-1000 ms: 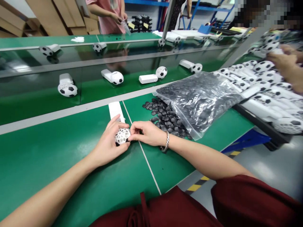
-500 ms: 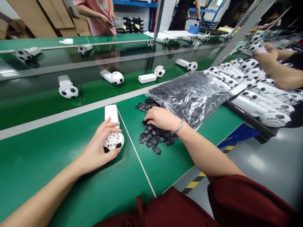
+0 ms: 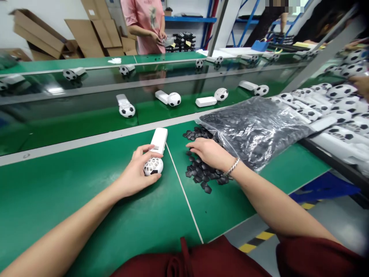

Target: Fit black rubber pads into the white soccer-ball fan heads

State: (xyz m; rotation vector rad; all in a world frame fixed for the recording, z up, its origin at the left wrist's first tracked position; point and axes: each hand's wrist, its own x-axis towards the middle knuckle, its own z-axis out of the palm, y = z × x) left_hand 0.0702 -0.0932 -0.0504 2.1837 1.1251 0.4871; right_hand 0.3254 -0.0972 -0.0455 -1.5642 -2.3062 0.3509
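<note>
A white handheld fan (image 3: 159,140) with a soccer-ball head lies on the green bench, its handle pointing away from me. My left hand (image 3: 135,173) is wrapped around the ball head, thumb on the near side and fingers across the top of the open white grille. To the right is a loose pile of small black pentagon pieces (image 3: 203,171). Above the left part of this pile, my right hand (image 3: 209,152) has thumb and fingertips pinched together; whatever is between them is too small to make out. A clear plastic bag (image 3: 256,127) full of black pieces lies just behind that hand.
Several soccer-ball fans (image 3: 174,99) lie on the green conveyor (image 3: 98,123) beyond the bench rail. At right, a black tray (image 3: 343,163) is heaped with more fans, a co-worker's hand (image 3: 361,84) beside it. A person in a pink shirt (image 3: 147,23) stands across the line.
My view has swung left, so the scene sits farther right. My right fingertips have drawn together and shifted slightly off the pile. My left hand keeps its hold on the fan.
</note>
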